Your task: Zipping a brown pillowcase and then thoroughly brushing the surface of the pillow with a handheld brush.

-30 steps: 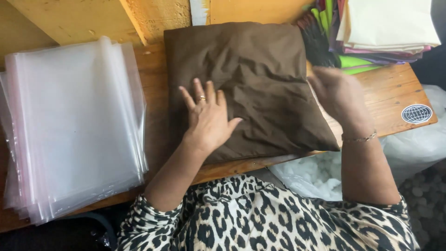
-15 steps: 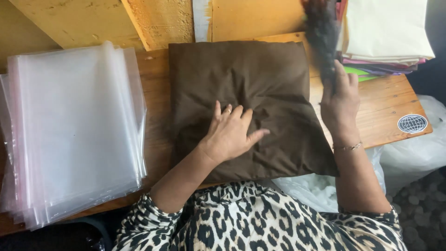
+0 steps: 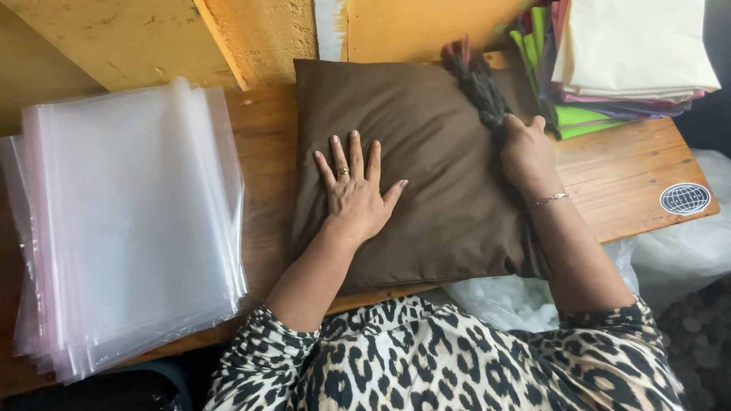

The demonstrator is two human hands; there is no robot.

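While the wooden table (image 3: 624,175) carried everything in view, the biggest thing on it was the stack of clear plastic bags (image 3: 129,228), which lay on its left part and hung a little over the front edge. Next to that stack, near the middle of the table, lay the brown pillow (image 3: 426,167), flat and reaching back to the yellow boards behind. At the far right corner sat a pile of folded fabric (image 3: 632,61), cream on top with green and pink layers under it. On the pillow's middle rested the left hand (image 3: 356,196), palm down, its fingers spread open and flat, a ring on one of them. At the pillow's right edge the right hand (image 3: 527,156) had its fingers closed around a dark tassel (image 3: 476,84), a thin bracelet at its wrist.
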